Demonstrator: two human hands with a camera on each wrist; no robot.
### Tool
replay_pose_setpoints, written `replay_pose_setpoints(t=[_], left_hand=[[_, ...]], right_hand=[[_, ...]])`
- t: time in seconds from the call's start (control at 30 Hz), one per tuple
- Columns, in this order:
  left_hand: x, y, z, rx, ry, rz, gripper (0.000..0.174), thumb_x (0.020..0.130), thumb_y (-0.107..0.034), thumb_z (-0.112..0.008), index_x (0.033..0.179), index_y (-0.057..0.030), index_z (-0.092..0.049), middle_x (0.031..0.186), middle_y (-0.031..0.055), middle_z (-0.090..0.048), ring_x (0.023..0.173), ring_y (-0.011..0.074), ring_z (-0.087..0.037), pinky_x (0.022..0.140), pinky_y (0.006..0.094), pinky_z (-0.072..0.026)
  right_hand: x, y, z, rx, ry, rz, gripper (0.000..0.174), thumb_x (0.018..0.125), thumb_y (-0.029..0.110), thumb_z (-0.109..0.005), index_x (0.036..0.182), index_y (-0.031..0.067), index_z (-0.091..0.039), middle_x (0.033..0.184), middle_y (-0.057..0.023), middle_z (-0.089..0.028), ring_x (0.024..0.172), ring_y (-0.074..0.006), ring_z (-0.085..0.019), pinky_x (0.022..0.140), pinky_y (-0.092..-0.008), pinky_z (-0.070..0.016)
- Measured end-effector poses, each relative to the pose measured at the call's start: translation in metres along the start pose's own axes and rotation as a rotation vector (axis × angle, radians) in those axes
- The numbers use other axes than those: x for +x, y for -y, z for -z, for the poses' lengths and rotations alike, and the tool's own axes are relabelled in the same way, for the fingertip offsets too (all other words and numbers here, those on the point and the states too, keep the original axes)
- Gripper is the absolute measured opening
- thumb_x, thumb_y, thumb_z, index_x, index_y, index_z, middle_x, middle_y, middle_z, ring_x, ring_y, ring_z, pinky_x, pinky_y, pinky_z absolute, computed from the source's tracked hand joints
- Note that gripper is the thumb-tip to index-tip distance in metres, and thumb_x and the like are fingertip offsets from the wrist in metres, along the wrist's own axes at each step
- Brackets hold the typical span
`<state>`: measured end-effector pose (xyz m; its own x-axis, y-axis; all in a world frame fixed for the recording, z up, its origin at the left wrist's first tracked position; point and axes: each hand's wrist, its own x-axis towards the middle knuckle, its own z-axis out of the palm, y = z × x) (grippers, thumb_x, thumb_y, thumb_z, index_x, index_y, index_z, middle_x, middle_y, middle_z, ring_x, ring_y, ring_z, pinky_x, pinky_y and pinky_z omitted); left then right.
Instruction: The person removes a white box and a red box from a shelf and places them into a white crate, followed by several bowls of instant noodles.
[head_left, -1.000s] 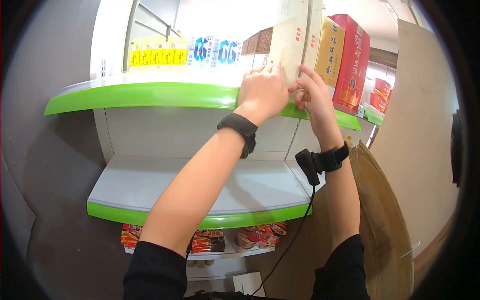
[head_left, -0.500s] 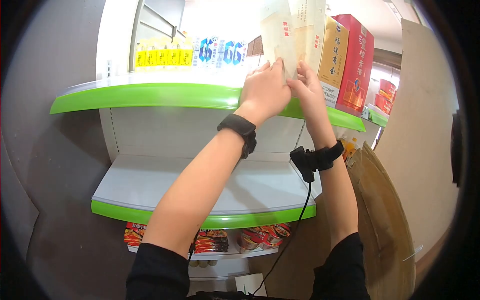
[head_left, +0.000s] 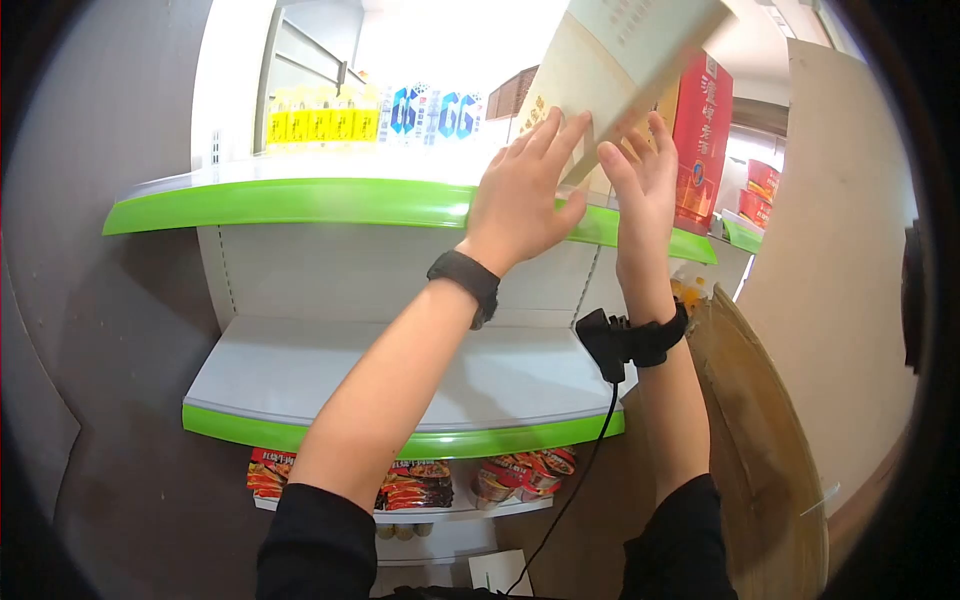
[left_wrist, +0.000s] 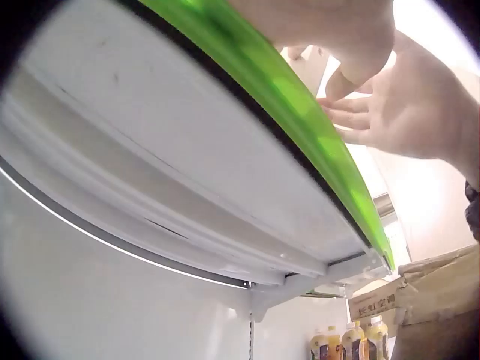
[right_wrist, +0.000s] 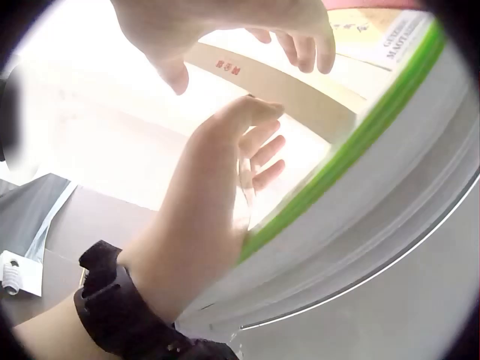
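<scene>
1. One left hand [head_left: 525, 195], one right hand [head_left: 648, 195], at upper shelf's [head_left: 330, 205] front edge.
2. At least one cream box [head_left: 605, 65].
3. One red box [head_left: 702, 140], right corner.
4. Two blue-lettered packs [head_left: 405, 112].
5. Two red tubs [head_left: 763, 178].
6. Two wristbands [head_left: 465, 283].

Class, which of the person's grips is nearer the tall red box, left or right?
Right. In the head view, the right grip is just left of the tall red box; the left grip is farther left.

Tilted carton [head_left: 615, 65] is finished in cream and pale grey-green, dotted with gold; shelf lip [head_left: 320, 203] is coloured bright green; tall box [head_left: 702, 140] is coloured red, lettered pale; bottles [head_left: 322, 122] are banded in yellow; wrist straps [head_left: 466, 284] are coloured black.
</scene>
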<state>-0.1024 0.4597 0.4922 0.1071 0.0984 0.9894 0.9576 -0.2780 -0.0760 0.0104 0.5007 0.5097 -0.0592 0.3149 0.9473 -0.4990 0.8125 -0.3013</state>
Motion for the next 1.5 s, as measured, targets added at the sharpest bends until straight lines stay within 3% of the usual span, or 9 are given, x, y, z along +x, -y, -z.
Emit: replay_pose_setpoints(t=[0.3,0.53,0.67,0.73,0.87,0.97,1.17,1.43,1.5], left_hand=[[-0.031,-0.028,0.021,0.029,-0.052,-0.179,0.084,0.061,-0.031,-0.073,0.132,-0.014,-0.03,0.134,0.0251,-0.023,0.12,0.0392,-0.029,0.096,0.0431,-0.0277],[-0.15,-0.074,0.098,-1.133,0.021,0.877,0.072,0.071,-0.007,-0.068,0.127,0.0015,-0.023,0.117,0.011,-0.042,0.108,0.0195,-0.044,0.089,0.0335,-0.0383],[-0.277,-0.081,0.167,-0.957,0.106,1.181,0.055,0.072,-0.001,-0.063,0.118,0.001,-0.033,0.11,0.0103,-0.047,0.101,0.0169,-0.048,0.086,0.0307,-0.0402],[-0.327,-0.082,0.208,-0.871,0.137,1.517,0.05,0.073,-0.003,-0.061,0.117,0.0009,-0.036,0.106,0.0097,-0.048,0.093,0.0159,-0.049,0.081,0.0283,-0.0411],[-0.38,-0.102,0.293,-0.727,0.385,1.722,0.06,0.084,-0.018,-0.056,0.133,-0.0027,-0.025,0.136,0.0124,-0.028,0.12,0.0208,-0.032,0.094,0.0323,-0.0329],[-0.398,-0.119,0.335,-0.704,0.375,1.727,0.058,0.084,-0.018,-0.055,0.131,0.0006,-0.026,0.127,0.0123,-0.038,0.113,0.0195,-0.039,0.091,0.0298,-0.0339],[-0.481,-0.11,0.404,-0.334,0.542,1.471,0.046,0.087,-0.017,-0.049,0.126,0.0008,-0.033,0.12,0.0097,-0.041,0.104,0.0188,-0.042,0.086,0.0288,-0.0359],[-0.452,-0.136,0.474,-0.668,0.234,1.815,0.041,0.086,-0.016,-0.053,0.122,0.0001,-0.041,0.109,0.0058,-0.05,0.099,0.0165,-0.046,0.083,0.0271,-0.0369],[-0.45,-0.146,0.487,-0.537,0.25,1.746,0.04,0.087,-0.019,-0.051,0.121,-0.0009,-0.043,0.109,0.0057,-0.051,0.099,0.0153,-0.047,0.085,0.0266,-0.037]], right_hand=[[-0.066,0.03,0.037,0.191,-0.235,-0.085,0.037,0.084,0.01,-0.05,0.118,-0.0013,-0.04,0.119,-0.0104,-0.044,0.105,-0.0201,-0.047,0.088,-0.0363,-0.0419],[-0.211,0.071,0.078,0.563,0.004,-0.46,0.061,0.082,0.041,-0.05,0.129,0.0066,-0.032,0.131,-0.0073,-0.036,0.121,-0.0231,-0.032,0.099,-0.0417,-0.0255],[-0.313,0.09,0.089,0.421,-0.242,-0.78,0.082,0.068,0.035,-0.068,0.13,0.0019,-0.025,0.128,-0.009,-0.037,0.118,-0.0245,-0.036,0.098,-0.0398,-0.0291],[-0.35,0.097,0.086,0.394,-0.239,-0.989,0.06,0.072,0.026,-0.066,0.119,0.0004,-0.039,0.113,-0.0096,-0.05,0.106,-0.021,-0.047,0.092,-0.0359,-0.0349],[-0.438,0.128,0.076,0.24,-0.128,-1.614,0.027,0.079,0.009,-0.058,0.104,-0.0009,-0.053,0.094,-0.0049,-0.059,0.085,-0.0104,-0.054,0.075,-0.0223,-0.0423],[-0.445,0.149,0.048,0.036,0.113,-1.63,0.03,0.08,0.012,-0.057,0.107,-0.003,-0.053,0.094,-0.0044,-0.059,0.086,-0.0102,-0.053,0.075,-0.0233,-0.0416],[-0.438,0.157,-0.033,-0.311,0.248,-1.069,0.035,0.083,0.01,-0.05,0.116,-0.0018,-0.046,0.1,-0.0075,-0.055,0.09,-0.0152,-0.051,0.08,-0.0266,-0.0396],[-0.472,0.239,-0.106,-0.382,0.1,-1.071,0.033,0.082,0.013,-0.054,0.112,0.0017,-0.044,0.1,-0.0124,-0.057,0.086,-0.0163,-0.056,0.074,-0.0271,-0.0434],[-0.49,0.261,-0.107,-0.421,0.104,-1.313,0.033,0.082,0.014,-0.054,0.111,0.0026,-0.045,0.094,-0.0132,-0.06,0.078,-0.0155,-0.059,0.068,-0.0279,-0.0454]])
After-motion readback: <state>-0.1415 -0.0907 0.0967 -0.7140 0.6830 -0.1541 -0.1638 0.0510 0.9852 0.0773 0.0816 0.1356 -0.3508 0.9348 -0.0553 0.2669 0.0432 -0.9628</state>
